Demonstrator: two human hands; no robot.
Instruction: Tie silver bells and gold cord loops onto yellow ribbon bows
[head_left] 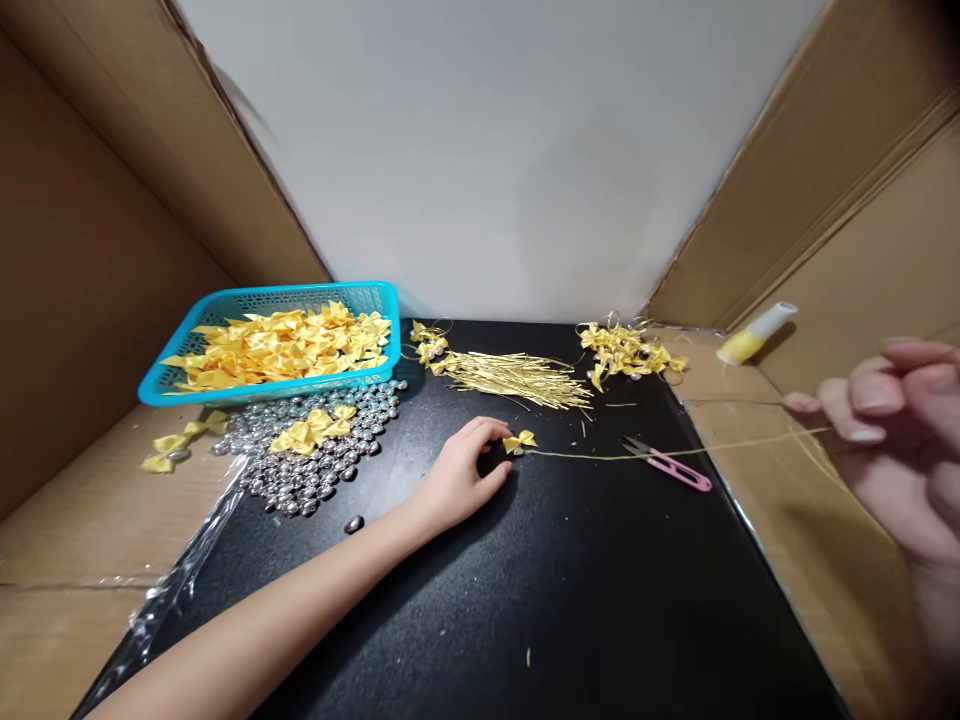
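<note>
My left hand rests on the black table with its fingers curled and the thumb below. At its fingertips is a small yellow ribbon bow, with a silver bell-like bead just under it. From the bow a thin yellow thread runs nearly straight to the right. Its other end goes to my right hand, raised at the right edge and partly blurred, with the fingertips closed on the thread. Beneath the thread lie pink-handled thread snips, blades pointing left.
A turquoise basket of yellow bows stands back left. Silver beads and a few bows spread before it. Gold cords lie in the middle, finished-looking bow pieces back right. A thread spool stands near the cardboard wall.
</note>
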